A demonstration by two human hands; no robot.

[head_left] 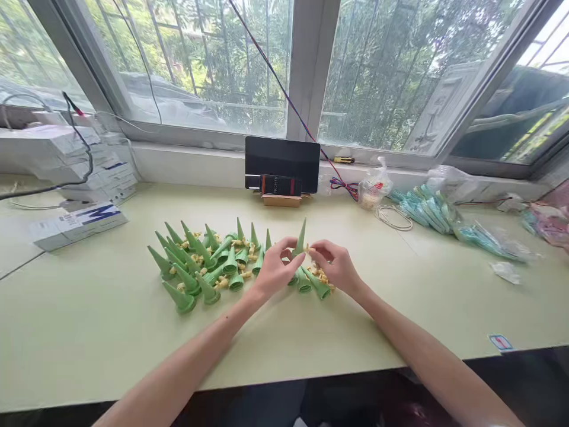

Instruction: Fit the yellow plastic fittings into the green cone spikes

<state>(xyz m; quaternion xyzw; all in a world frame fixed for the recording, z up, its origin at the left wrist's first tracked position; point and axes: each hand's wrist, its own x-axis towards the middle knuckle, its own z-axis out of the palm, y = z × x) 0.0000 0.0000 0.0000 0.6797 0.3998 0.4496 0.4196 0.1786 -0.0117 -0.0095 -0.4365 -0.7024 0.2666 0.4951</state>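
Note:
My left hand (pixel 276 268) pinches a green cone-shaped spike (pixel 301 238), tip pointing up, above the pale green table (pixel 89 320). My right hand (pixel 338 265) is closed in a pinch right beside the cone's base, on a small yellow piece that I can barely make out. Several more green cones (pixel 200 264) lie in a heap to the left of my hands, mixed with small yellow parts (pixel 222 283). A few cones (pixel 313 283) and yellow bits lie under and between my hands.
A dark tablet (pixel 283 164) stands on a wooden holder by the window sill. White boxes (pixel 77 224) are stacked at the left. Plastic bags with teal parts (pixel 427 207), a coiled white cable (pixel 393 217) and coloured wires lie at the right.

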